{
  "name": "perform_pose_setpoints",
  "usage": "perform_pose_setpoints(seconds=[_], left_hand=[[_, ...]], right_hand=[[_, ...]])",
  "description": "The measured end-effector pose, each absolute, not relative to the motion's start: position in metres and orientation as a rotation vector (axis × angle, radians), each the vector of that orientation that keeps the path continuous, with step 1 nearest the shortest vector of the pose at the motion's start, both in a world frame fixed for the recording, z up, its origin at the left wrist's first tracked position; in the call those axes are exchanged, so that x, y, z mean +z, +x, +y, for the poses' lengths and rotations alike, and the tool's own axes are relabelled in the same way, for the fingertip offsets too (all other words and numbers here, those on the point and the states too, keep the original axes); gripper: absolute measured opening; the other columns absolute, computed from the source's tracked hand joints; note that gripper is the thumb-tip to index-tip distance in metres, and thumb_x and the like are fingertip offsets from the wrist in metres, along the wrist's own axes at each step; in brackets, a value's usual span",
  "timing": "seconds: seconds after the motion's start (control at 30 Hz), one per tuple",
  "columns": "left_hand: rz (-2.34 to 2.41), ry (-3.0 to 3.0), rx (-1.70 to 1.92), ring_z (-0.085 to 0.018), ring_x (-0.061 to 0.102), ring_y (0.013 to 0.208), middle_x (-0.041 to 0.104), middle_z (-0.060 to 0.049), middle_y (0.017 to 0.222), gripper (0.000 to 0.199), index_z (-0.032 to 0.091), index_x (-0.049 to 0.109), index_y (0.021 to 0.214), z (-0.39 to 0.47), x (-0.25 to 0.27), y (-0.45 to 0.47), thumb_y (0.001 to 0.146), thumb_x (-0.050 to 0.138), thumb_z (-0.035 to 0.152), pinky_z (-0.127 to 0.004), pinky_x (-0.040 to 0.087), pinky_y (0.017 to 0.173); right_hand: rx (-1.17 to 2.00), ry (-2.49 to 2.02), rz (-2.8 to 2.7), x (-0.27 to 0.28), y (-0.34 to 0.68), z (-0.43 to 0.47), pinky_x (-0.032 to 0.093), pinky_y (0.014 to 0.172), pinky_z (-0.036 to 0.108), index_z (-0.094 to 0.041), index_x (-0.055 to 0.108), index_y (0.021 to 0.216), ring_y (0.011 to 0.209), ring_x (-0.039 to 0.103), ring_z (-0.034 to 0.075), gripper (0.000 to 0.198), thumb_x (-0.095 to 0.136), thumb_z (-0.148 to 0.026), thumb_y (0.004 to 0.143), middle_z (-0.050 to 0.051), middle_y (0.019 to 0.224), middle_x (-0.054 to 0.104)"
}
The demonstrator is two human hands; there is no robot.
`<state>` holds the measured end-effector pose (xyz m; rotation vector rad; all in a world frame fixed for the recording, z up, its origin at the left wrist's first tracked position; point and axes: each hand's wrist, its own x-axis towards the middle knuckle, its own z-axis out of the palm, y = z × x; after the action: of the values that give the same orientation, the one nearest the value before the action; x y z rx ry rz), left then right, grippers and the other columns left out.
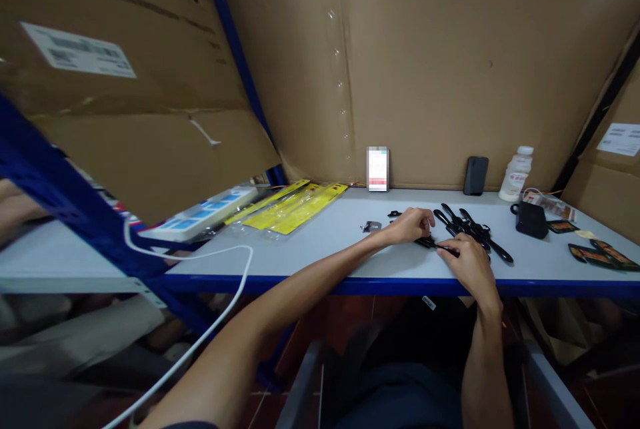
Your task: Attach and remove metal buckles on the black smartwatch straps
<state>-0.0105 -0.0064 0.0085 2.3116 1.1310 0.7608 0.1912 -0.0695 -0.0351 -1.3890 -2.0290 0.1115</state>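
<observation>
My right hand point(470, 264) is closed on the handle-like end of a slim black piece point(447, 250), resting low over the tabletop near its front edge. Just left of it, my left hand point(411, 225) is closed with curled fingers above the dark far end of that piece; what its fingertips hold is too small to make out. Behind my right hand lies a loose pile of long black glossy pieces point(467, 224) with rounded ends. A small clear packet point(371, 226) with something greyish in it lies left of my left wrist.
Yellow cards in clear sleeves point(295, 209) and a white power strip point(205, 214) lie at left. A lit phone point(378, 169), a dark phone-like object point(475, 176) and a bottle point(516, 174) stand along the cardboard wall point(425, 69). A black case point(531, 219) and dark printed packets point(600, 256) are at right.
</observation>
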Motion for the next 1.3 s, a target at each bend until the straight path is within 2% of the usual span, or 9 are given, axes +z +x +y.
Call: perform_pose_setpoints(seconds=[0.13, 0.27, 0.33, 0.47, 0.57, 0.8, 0.87, 1.03, 1.3], left_hand=[[1.162, 2.395, 0.755, -0.016, 0.063, 0.077, 0.072, -0.002, 0.078, 0.016, 0.015, 0.077, 0.081, -0.0058, 0.0109, -0.0113, 0.072, 0.068, 0.007, -0.024, 0.044, 0.071], [1.188, 2.423, 0.725, -0.012, 0.053, 0.063, 0.062, 0.002, 0.064, 0.007, 0.015, 0.077, 0.08, -0.0089, 0.012, -0.0108, 0.081, 0.071, 0.018, -0.024, 0.037, 0.063], [1.166, 2.446, 0.721, -0.012, 0.051, 0.061, 0.06, 0.002, 0.062, 0.016, 0.015, 0.074, 0.073, -0.0102, 0.0111, -0.0103, 0.085, 0.07, 0.024, -0.025, 0.035, 0.063], [1.138, 2.465, 0.748, -0.013, 0.059, 0.07, 0.068, 0.0, 0.073, 0.01, 0.014, 0.073, 0.079, -0.0102, 0.0093, -0.0101, 0.08, 0.066, 0.008, -0.024, 0.041, 0.068], [1.138, 2.462, 0.706, -0.015, 0.063, 0.076, 0.072, -0.002, 0.079, 0.025, 0.014, 0.076, 0.085, -0.0101, 0.0101, -0.0105, 0.075, 0.058, -0.001, -0.024, 0.044, 0.073], [1.202, 2.557, 0.715, -0.017, 0.062, 0.075, 0.069, -0.003, 0.079, 0.01, 0.016, 0.076, 0.075, -0.0122, 0.0124, -0.0101, 0.08, 0.068, 0.015, -0.026, 0.045, 0.072], [1.165, 2.54, 0.728, -0.016, 0.063, 0.076, 0.07, -0.003, 0.08, 0.007, 0.016, 0.074, 0.078, -0.0108, 0.0098, -0.0099, 0.079, 0.068, 0.012, -0.025, 0.045, 0.071], [0.974, 2.467, 0.743, -0.014, 0.068, 0.077, 0.075, -0.001, 0.082, 0.036, 0.015, 0.073, 0.095, -0.0072, 0.0035, -0.0092, 0.072, 0.054, -0.005, -0.023, 0.048, 0.073], [0.977, 2.371, 0.823, -0.016, 0.067, 0.076, 0.073, -0.001, 0.075, 0.017, 0.015, 0.074, 0.09, -0.0091, 0.0084, -0.0103, 0.081, 0.06, 0.011, -0.026, 0.048, 0.074]], right_hand=[[0.107, -1.374, -2.034, -0.0359, 0.1916, -0.0685, 0.047, 0.091, 0.035, -0.027, 0.083, 0.103, 0.101, 0.066, 0.025, 0.023, 0.063, -0.031, 0.094, 0.006, 0.1, 0.073], [0.105, -1.373, -2.033, -0.0361, 0.1917, -0.0682, 0.047, 0.091, 0.036, -0.025, 0.083, 0.105, 0.102, 0.066, 0.025, 0.023, 0.063, -0.03, 0.094, 0.007, 0.101, 0.073], [0.106, -1.377, -2.033, -0.036, 0.1917, -0.0684, 0.047, 0.091, 0.036, -0.025, 0.082, 0.105, 0.101, 0.066, 0.025, 0.023, 0.064, -0.03, 0.094, 0.007, 0.101, 0.073], [0.107, -1.378, -2.032, -0.0354, 0.1914, -0.0691, 0.046, 0.09, 0.035, -0.026, 0.082, 0.104, 0.101, 0.066, 0.025, 0.022, 0.063, -0.029, 0.094, 0.006, 0.101, 0.073], [0.106, -1.376, -2.035, -0.0349, 0.1913, -0.0693, 0.046, 0.089, 0.035, -0.026, 0.083, 0.104, 0.1, 0.066, 0.024, 0.022, 0.064, -0.029, 0.094, 0.006, 0.1, 0.073], [0.113, -1.382, -2.034, -0.0351, 0.1916, -0.0678, 0.046, 0.088, 0.034, -0.024, 0.083, 0.105, 0.1, 0.066, 0.024, 0.02, 0.067, -0.026, 0.092, 0.006, 0.099, 0.073], [0.112, -1.38, -2.033, -0.0353, 0.1918, -0.0673, 0.046, 0.088, 0.034, -0.025, 0.083, 0.105, 0.1, 0.066, 0.024, 0.021, 0.067, -0.026, 0.092, 0.006, 0.099, 0.073], [0.112, -1.359, -2.034, -0.0361, 0.1925, -0.0668, 0.046, 0.088, 0.034, -0.025, 0.083, 0.104, 0.1, 0.065, 0.024, 0.02, 0.067, -0.026, 0.093, 0.006, 0.098, 0.072], [0.103, -1.36, -2.026, -0.0369, 0.1919, -0.0661, 0.046, 0.087, 0.034, -0.026, 0.083, 0.103, 0.099, 0.066, 0.024, 0.02, 0.067, -0.028, 0.092, 0.006, 0.098, 0.073]])
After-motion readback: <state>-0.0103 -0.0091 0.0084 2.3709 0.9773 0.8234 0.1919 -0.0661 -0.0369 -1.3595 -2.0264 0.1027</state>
